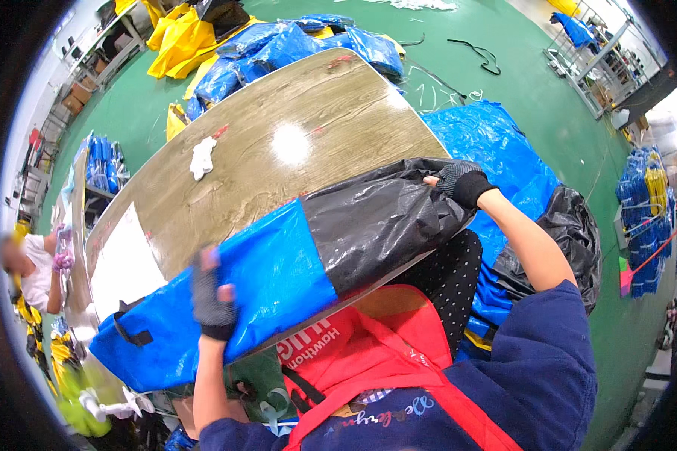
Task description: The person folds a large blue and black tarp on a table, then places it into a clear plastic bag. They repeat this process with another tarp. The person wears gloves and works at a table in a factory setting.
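Observation:
A long, folded blue-and-black tarpaulin bag (274,255) lies along the near edge of a wood-patterned table (331,105). Its blue part is on the left and its crumpled black part on the right. A short black strap (132,331) shows near the left end. My right hand (459,183), in a dark fingerless glove, grips the far corner of the black end. My left hand (215,297), gloved likewise and blurred by motion, is over the blue part. Its thumb stands apart from the other fingers, and nothing shows in its grasp.
A white sheet (124,259) and a small white scrap (202,158) lie on the table. Blue bags (489,146) are piled beside it on the right; more blue bundles (278,49) lie beyond its far edge. Another person (39,270) is at the far left.

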Demonstrator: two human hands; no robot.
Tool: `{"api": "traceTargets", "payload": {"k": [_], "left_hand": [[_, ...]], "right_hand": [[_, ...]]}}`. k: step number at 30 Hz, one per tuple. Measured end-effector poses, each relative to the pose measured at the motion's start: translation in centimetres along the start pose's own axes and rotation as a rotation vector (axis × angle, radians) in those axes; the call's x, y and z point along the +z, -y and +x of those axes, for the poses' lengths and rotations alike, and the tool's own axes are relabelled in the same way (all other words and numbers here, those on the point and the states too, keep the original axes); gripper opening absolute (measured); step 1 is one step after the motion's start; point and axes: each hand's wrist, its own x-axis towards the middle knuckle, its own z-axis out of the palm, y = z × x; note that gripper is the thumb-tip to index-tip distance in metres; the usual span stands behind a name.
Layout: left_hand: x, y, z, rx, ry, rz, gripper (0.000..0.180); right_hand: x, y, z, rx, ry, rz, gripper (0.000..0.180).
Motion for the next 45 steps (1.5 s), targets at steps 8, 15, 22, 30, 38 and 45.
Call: {"api": "traceTargets", "payload": {"k": [8, 15, 22, 30, 38, 45], "left_hand": [[8.3, -10.8, 7.5, 0.317, 0.254, 0.292, 0.079], [10.9, -13.2, 8.0, 0.380, 0.170, 0.185, 0.081], [12.3, -14.9, 8.8, 0.337, 0.071, 0.132, 0.084], [8.5, -10.7, 4.4, 0.266, 0.053, -0.380, 0.056], [-0.4, -2.3, -3.9, 0.166, 0.179, 0.332, 0.077], [5.4, -0.1, -6.1, -0.024, 0.271, -0.194, 0.067]], "right_hand": [[-1.6, 1.1, -1.9, 0.317, -0.618, 0.232, 0.053], [10.5, 4.3, -9.3, 0.155, -0.835, 1.699, 0.042], [3.7, 15.5, -10.8, -0.084, -0.747, 1.270, 0.023], [9.9, 24.3, -9.6, -0.830, -0.829, 0.357, 0.023], [6.6, 19.6, -8.3, -0.727, -0.832, 0.267, 0.056], [9.4, 26.4, -10.9, -0.913, -0.706, 0.066, 0.041]]}}
